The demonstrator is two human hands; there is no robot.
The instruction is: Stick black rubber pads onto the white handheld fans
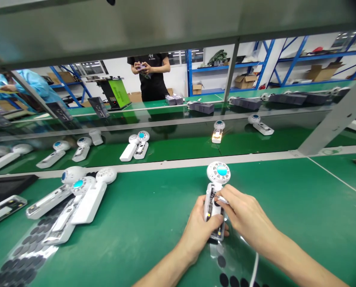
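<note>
A white handheld fan (218, 173) with a round vented head and a blue disc at its centre lies on the green work surface. Its handle has a clear cover with dark circuit parts showing beneath. My left hand (199, 229) is wrapped round the lower handle, thumb across the front. Against the upper handle, my right hand (240, 205) pinches a small white piece (222, 199) between thumb and fingers; its exact kind is unclear. A white cable (256, 268) runs up beneath my right hand, where its end is hidden. A clear sheet with round black stickers (224, 279) lies just below.
More white fans (89, 199) are piled at left over another sheet of black stickers (25, 255). Behind a pale rail, several fans ride a green belt (178, 147), one (217, 135) glowing. A slanted metal post (330, 115) stands at right. Two people work across the line.
</note>
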